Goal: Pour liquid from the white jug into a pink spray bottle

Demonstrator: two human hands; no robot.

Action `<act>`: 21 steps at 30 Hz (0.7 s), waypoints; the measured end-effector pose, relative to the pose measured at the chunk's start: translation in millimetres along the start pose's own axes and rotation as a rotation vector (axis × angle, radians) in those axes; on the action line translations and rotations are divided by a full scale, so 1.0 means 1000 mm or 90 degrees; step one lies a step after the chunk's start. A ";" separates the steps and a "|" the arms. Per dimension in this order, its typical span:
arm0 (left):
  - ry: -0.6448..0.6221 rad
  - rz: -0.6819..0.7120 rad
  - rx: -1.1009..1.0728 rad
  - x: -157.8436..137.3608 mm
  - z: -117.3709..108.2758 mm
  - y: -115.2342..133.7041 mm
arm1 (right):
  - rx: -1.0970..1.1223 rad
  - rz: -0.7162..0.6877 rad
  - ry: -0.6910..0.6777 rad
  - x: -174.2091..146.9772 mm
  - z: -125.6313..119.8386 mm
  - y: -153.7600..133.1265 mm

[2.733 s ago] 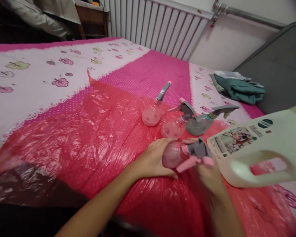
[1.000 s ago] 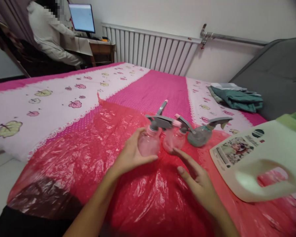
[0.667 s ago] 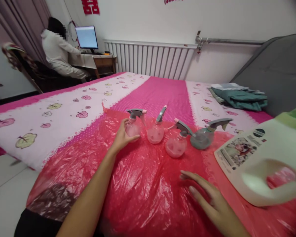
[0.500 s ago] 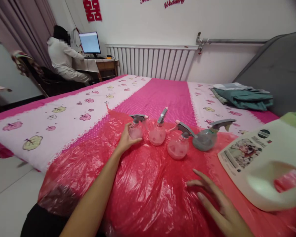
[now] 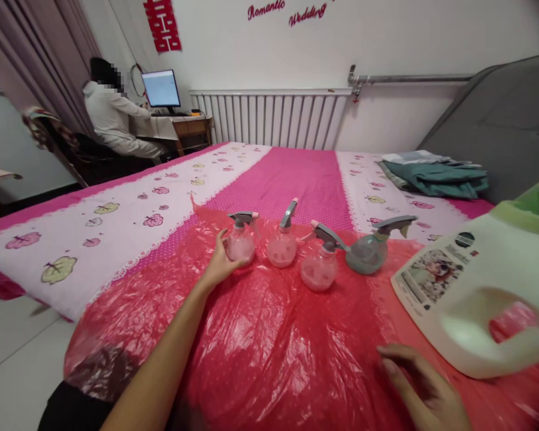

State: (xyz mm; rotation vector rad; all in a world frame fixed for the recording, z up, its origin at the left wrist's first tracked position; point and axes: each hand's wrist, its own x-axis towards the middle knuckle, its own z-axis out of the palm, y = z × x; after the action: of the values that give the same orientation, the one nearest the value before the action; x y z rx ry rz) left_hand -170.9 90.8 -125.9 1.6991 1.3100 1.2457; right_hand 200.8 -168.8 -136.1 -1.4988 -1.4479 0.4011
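Note:
My left hand is closed around the round body of the leftmost spray bottle, which stands upright with a grey trigger head and pink nozzle. To its right stand a second clear spray bottle and a third, both with grey heads. Beside them is a grey-tinted spray bottle. All rest on a crinkled red plastic sheet. My right hand hovers low over the sheet, fingers slightly bent, thumb apart and nothing visible in it. A large cream jug stands near that hand.
Under the sheet lies a bed with a pink patterned cover. Folded cloths lie at the back right by a grey headboard. A radiator lines the wall. A person sits at a desk with a monitor.
My right hand has drawn back toward me and to the right, its fingers more bent. My left hand stays on the leftmost spray bottle. The view has shifted slightly.

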 end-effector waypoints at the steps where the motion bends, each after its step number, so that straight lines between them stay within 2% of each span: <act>1: 0.014 -0.003 -0.003 -0.003 -0.002 -0.003 | 0.009 0.020 0.020 -0.003 -0.001 0.006; 5: 0.059 -0.022 -0.012 -0.013 -0.006 -0.016 | 0.056 0.077 0.042 -0.013 0.006 0.021; 9: 0.062 -0.024 -0.008 -0.015 -0.006 -0.024 | 0.021 0.097 0.033 -0.017 0.018 0.022; 12: 0.047 -0.016 0.008 -0.015 -0.005 -0.021 | -0.003 0.087 0.015 -0.017 0.022 0.017; 17: 0.009 0.005 0.109 -0.013 -0.001 -0.008 | -0.008 0.073 0.050 -0.013 0.024 0.005; 21: 0.026 -0.007 0.172 -0.001 0.002 -0.002 | -0.001 0.075 0.043 -0.012 0.026 0.002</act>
State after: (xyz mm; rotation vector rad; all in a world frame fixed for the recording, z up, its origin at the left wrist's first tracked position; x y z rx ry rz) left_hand -169.7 90.3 -129.1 1.8563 1.5675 1.1425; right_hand 179.2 -168.6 -154.4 -1.5885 -1.3115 0.4163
